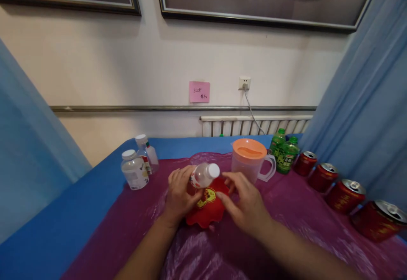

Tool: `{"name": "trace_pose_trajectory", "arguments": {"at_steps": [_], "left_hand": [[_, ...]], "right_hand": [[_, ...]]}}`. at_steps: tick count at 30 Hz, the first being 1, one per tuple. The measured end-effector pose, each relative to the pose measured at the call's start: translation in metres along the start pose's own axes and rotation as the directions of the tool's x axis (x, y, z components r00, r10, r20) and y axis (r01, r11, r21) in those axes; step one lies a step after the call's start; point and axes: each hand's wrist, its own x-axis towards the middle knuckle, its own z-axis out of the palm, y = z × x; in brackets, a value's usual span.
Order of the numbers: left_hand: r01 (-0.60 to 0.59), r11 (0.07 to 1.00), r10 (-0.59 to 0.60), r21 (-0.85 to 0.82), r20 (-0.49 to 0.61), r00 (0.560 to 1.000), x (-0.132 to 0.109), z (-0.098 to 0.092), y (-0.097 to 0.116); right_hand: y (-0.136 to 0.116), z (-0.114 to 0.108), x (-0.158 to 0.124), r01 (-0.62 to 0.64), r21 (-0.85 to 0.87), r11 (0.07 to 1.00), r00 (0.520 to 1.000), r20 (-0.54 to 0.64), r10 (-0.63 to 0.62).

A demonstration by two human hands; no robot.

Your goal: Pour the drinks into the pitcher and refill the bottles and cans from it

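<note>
My left hand (181, 193) is wrapped round a clear plastic bottle (201, 176) with a white cap (213, 170), tilted so the cap points to the right. Just right of that cap, my right hand (243, 201) has its thumb and fingers apart and holds nothing. Below both hands lies a red scallop-edged dish (206, 216) with a yellow printed pattern in its middle. Behind my right hand stands a clear jug (243, 165) with an orange lid (249, 148).
Two white-capped bottles, a wide one (136, 174) and a slimmer one (149, 155), stand at left. Green bottles (288, 155) and several red cans (345, 197) line the right. Purple plastic sheeting (136, 225) covers part of the blue tabletop (63, 229). Blue curtains (365, 102) hang at both sides.
</note>
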Motion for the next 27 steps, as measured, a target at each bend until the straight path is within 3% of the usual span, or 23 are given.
{"name": "trace_pose_trajectory", "arguments": {"at_steps": [4, 14, 17, 23, 27], "left_hand": [[-0.134, 0.989, 0.130, 0.057, 0.068, 0.989, -0.006, -0.004, -0.003], [-0.175, 0.982, 0.172, 0.073, 0.052, 0.984, -0.006, -0.011, 0.000], [-0.170, 0.983, 0.166, 0.063, 0.062, 0.984, -0.006, -0.011, 0.000], [-0.195, 0.981, 0.191, 0.018, 0.110, 0.975, -0.006, -0.010, -0.003], [-0.198, 0.980, 0.194, 0.023, 0.116, 0.974, -0.006, -0.008, -0.002]], "right_hand": [[0.014, 0.001, 0.022, -0.071, -0.062, 0.996, 0.997, 0.032, 0.073], [0.024, 0.005, 0.022, -0.077, -0.075, 0.994, 0.987, 0.135, 0.087], [0.028, 0.004, 0.021, -0.020, -0.074, 0.997, 0.992, 0.125, 0.029], [0.035, -0.005, 0.016, 0.254, -0.111, 0.961, 0.957, 0.174, -0.233], [0.028, -0.010, 0.011, 0.212, -0.150, 0.966, 0.967, 0.174, -0.185]]}}
